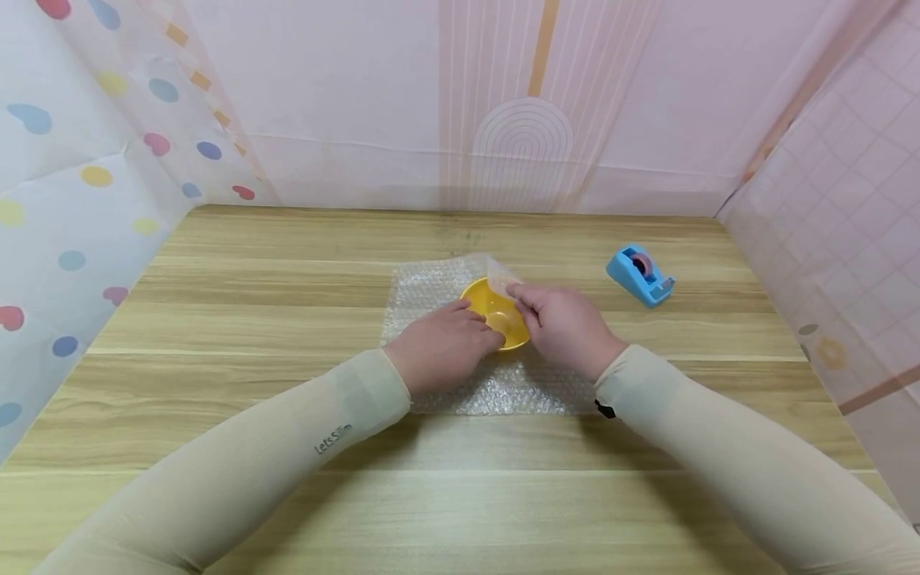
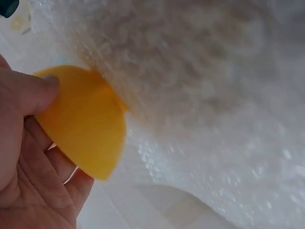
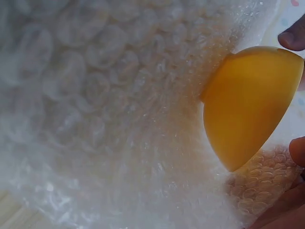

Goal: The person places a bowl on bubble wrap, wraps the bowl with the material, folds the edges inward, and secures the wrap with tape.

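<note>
A small yellow bowl (image 1: 494, 303) stands on a sheet of clear bubble wrap (image 1: 420, 289) at the middle of the table. My left hand (image 1: 449, 345) grips the bowl's near-left rim, its fingers reaching inside; the left wrist view shows the thumb against the yellow outer wall (image 2: 90, 124). My right hand (image 1: 568, 326) pinches a lifted far corner of the wrap and brings it over the bowl's right rim. In the right wrist view, bubble wrap (image 3: 119, 90) fills much of the picture beside the bowl (image 3: 252, 105). My right palm partly hides the wrap beneath.
To the right, beyond my right hand, a blue tape dispenser (image 1: 640, 274) with a roll in it stands on the wooden table (image 1: 251, 335). Patterned cloth walls (image 1: 345, 120) close off the back and both sides.
</note>
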`<state>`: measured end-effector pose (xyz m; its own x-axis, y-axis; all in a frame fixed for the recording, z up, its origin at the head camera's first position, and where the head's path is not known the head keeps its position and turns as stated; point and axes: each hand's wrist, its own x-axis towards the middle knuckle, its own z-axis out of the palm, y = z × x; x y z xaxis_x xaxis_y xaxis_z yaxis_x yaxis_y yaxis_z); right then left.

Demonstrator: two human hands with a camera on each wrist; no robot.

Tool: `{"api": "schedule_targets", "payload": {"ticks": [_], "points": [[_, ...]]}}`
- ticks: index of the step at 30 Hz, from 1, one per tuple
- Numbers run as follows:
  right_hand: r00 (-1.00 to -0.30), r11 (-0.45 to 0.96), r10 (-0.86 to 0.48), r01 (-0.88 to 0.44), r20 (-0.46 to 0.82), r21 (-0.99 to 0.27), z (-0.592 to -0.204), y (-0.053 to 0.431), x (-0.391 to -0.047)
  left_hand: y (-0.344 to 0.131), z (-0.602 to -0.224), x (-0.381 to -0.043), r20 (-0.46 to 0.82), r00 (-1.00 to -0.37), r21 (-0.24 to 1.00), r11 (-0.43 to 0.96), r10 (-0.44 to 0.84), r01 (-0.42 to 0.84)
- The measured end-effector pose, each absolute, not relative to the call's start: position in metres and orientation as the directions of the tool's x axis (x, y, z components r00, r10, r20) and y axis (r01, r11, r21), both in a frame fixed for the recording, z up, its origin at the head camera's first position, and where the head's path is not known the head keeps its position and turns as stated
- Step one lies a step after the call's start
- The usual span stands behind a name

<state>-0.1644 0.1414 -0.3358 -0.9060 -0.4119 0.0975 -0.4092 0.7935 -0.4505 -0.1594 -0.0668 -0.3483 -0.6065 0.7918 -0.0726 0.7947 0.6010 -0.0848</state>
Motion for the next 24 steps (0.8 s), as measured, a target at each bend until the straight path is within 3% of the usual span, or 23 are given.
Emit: {"api": "schedule_targets", "payload": {"ticks": [5, 16, 24], "points": [[-0.897, 0.800, -0.429, -0.432, 0.107, -0.417, -0.335, 0.141, -0.163, -0.079, -0.345, -0.165, -0.083, -0.653, -0.116, 0.643, 0.753, 0.757], [-0.812, 0.763, -0.559, -0.583, 0.167, -0.280, -0.345, 0.137, -0.159, -0.092, -0.342, -0.165, -0.035, -0.646, -0.168, 0.633, 0.762, 0.756], [-0.795, 0.769, -0.600, -0.604, 0.091, -0.210, -0.349, 0.135, -0.155, -0.092, -0.343, -0.165, -0.052, -0.654, -0.168, 0.639, 0.755, 0.751]]}}
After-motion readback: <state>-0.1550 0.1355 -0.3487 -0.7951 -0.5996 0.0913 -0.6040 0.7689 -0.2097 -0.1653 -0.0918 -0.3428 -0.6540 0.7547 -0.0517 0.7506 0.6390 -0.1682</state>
